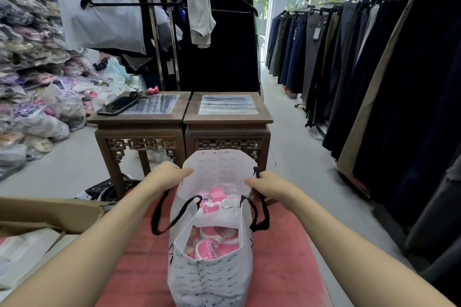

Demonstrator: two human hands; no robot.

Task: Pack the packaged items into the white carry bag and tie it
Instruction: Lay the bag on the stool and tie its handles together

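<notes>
Our left hand (167,174) and right hand (270,185) are both raised at the far rim of the white carry bag (212,276), 1 at each top corner. The left hand's fingers are curled over the left edge of the far wall, pinching it. The right hand grasps the right edge, where a black strap end rises just above its knuckles; we cannot tell whether it holds the strap as well as the rim. The bag stands upright between our 2 forearms, close in front of us, on a red padded surface (287,257), with its mouth pulled open.

Inside the bag we see the packaged items (214,244), pink goods in clear wrap, lying in a near cluster and a far cluster with a white fold across them. Their exact count we cannot tell. We count 2 black handles, the left handle (156,230) and the right handle (260,226), each drooping outside the bag.

Beyond the bag stand 2 carved wooden tables side by side, the left table (139,129) and the right table (227,129). On the left table lie 1 dark phone (117,105) and 1 bunch of keys (147,92). 1 open cardboard box (50,212) sits at our left elbow.
</notes>
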